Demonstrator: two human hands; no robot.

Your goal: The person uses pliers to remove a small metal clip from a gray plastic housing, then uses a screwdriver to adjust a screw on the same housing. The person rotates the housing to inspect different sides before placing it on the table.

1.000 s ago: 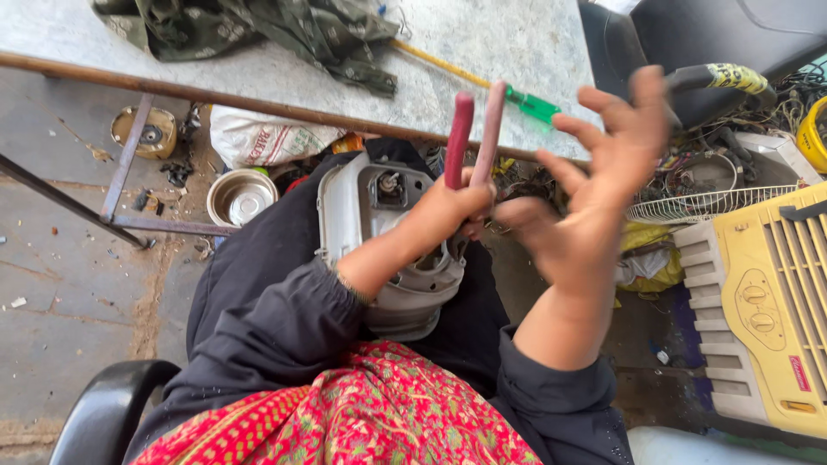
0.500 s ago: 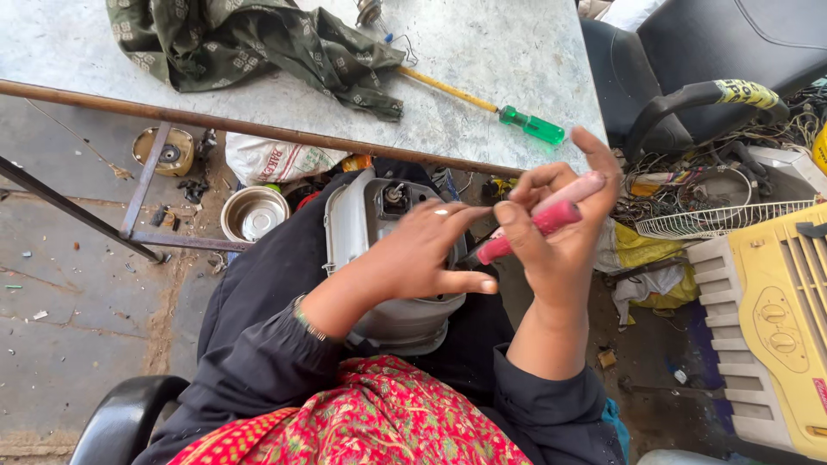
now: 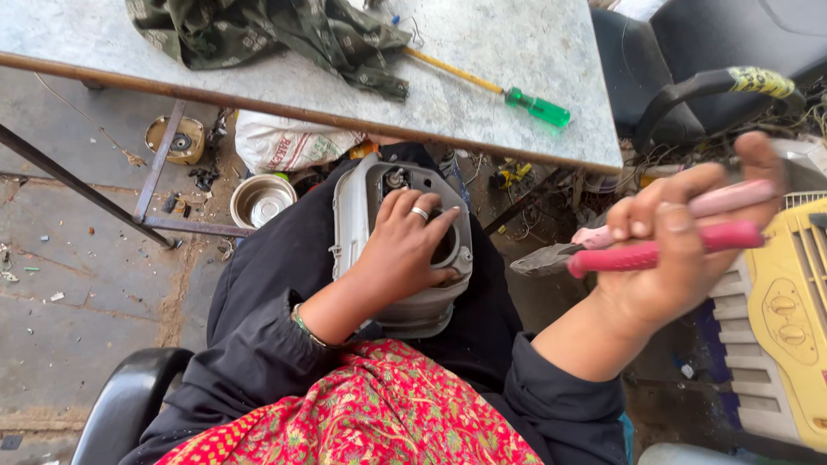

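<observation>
The person sat in a black chair [image 3: 121, 405] with a grey metal motor housing, round-bodied with a squarish open face [image 3: 362, 207], resting on the lap, its open face turned up towards the head camera. The left hand [image 3: 405, 250] lay spread over that opening, fingers curled over its rim and a ring on one finger; pressed down like this, it seemed to be there to steady the housing against the thighs so it would not roll.

The right hand [image 3: 680, 250] was raised off to the side, well apart from the housing, closed firmly around the pink-handled pliers [image 3: 655, 245]. The two handles lay squeezed together in the fist and the dark metal nose [image 3: 538, 261] pointed back towards the lap, a hold that kept the tool ready while leaving the work in plain sight.

Beyond the knees stood the grey speckled tabletop [image 3: 517, 60], carrying a crumpled olive-green patterned cloth [image 3: 276, 30] and a screwdriver with a yellow shaft and green handle [image 3: 508, 92], laid within arm's reach. Under it, on the floor, were a small steel bowl [image 3: 261, 200] and a white sack [image 3: 289, 142]. A yellow ribbed plastic casing [image 3: 788, 319] stood just beside the right arm
</observation>
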